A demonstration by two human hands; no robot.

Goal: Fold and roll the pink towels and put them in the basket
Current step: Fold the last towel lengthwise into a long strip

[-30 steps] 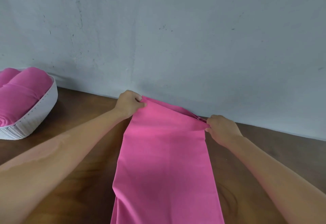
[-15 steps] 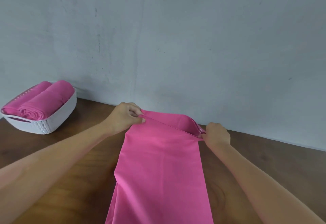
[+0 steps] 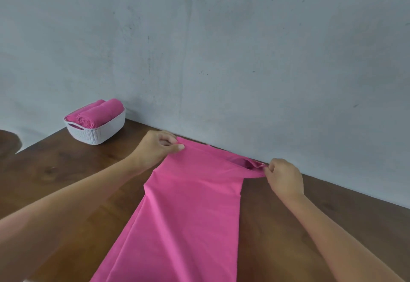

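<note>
While both hands work at its far end, the scene reads as follows.

Pink towel: a long folded strip [image 3: 188, 210] lying flat on the counter [image 3: 66, 170], running from the near edge of the view up to the wall, its far end lifted slightly off the wood.

Left hand: the left hand [image 3: 155, 148] pinches the far left corner of the towel between thumb and curled fingers, close to the wall.

Right hand: the right hand [image 3: 284, 177] has its fingers curled and nips the far right corner, where the layers gape open a little and a darker inner fold shows.

Far edge: stretched between the two hands, pulled wider than the rest of the strip.

Basket: a white woven basket [image 3: 97, 132] stands at the back left of the counter, just beside the wall and well apart from the hands.

Rolled towels: two pink rolls [image 3: 99, 113] lie side by side in the basket, rising above its rim.

Wall: a pale grey wall [image 3: 221, 48] with small marks, behind the counter.
</note>
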